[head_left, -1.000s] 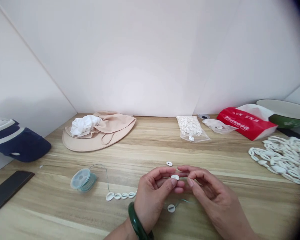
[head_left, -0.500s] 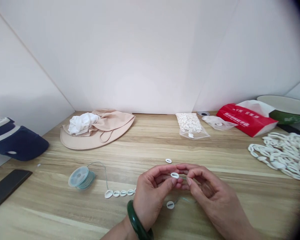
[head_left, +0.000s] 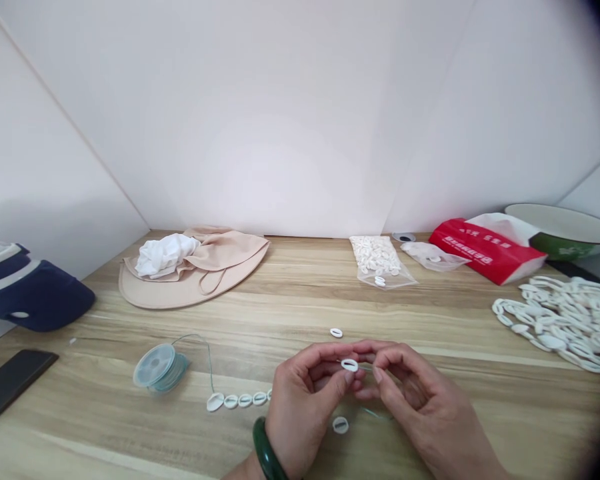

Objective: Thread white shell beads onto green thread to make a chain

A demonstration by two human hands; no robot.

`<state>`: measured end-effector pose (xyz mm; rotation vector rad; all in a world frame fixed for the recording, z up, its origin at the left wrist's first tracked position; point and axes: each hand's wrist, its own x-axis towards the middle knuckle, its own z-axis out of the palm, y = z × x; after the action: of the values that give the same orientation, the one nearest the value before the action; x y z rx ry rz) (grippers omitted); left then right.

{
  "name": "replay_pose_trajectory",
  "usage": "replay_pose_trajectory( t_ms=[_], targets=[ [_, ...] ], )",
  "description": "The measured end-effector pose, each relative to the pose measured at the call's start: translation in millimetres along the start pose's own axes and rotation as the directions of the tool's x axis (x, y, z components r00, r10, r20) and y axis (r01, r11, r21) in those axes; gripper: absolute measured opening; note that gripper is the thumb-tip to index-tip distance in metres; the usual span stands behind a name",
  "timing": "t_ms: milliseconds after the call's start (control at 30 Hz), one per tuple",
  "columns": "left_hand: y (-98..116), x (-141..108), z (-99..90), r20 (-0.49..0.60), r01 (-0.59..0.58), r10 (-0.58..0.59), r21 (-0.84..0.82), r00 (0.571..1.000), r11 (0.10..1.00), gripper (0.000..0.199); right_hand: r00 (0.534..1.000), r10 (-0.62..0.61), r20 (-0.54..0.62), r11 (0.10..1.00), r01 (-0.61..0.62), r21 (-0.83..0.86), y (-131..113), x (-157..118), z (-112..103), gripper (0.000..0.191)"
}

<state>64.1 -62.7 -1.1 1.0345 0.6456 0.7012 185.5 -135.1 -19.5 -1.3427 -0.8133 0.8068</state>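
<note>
left hand [head_left: 305, 400] and right hand [head_left: 415, 393] pinching one cowrie shell bead [head_left: 349, 365] above a wooden tabletop [head_left: 100, 413]; five strung beads [head_left: 245, 400] lie left of the hands, two loose beads [head_left: 336, 333] just beyond and below them.

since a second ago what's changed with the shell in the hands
The shell has turned so its slit now shows toward the camera; at first it hardly showed. The left hand keeps hold of it, with the right hand close beside it. The strung shells, spool and loose shell stayed where they lay; only the view shifted slightly.
</note>
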Motion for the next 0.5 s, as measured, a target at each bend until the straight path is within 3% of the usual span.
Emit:
replay_pose_trajectory(
  t_ms=[100, 300, 500],
  targets=[
    [-0.2, 0.1, 0.0, -0.003, -0.012, 0.012, 0.011, 1.0, 1.0, 0.022, 1.0, -0.012, -0.009, 1.0, 0.012, 0.002, -0.1, -0.6, 1.8, 0.023],
    [-0.6, -0.5, 1.8, -0.02, 0.01, -0.009, 0.021, 1.0, 1.0, 0.024, 0.988, -0.014, 0.157, 1.0, 0.015, -0.007, -3.0, 3.2, -6.4, 0.016],
    [1.3, 1.0, 1.3, -0.02, -0.019, 0.02, 0.036, 1.0, 0.999, 0.021, 0.997, 0.007, 0.073, 0.999, -0.01, 0.042, -2.6, 2.7, -5.4, 0.017]
  ],
)
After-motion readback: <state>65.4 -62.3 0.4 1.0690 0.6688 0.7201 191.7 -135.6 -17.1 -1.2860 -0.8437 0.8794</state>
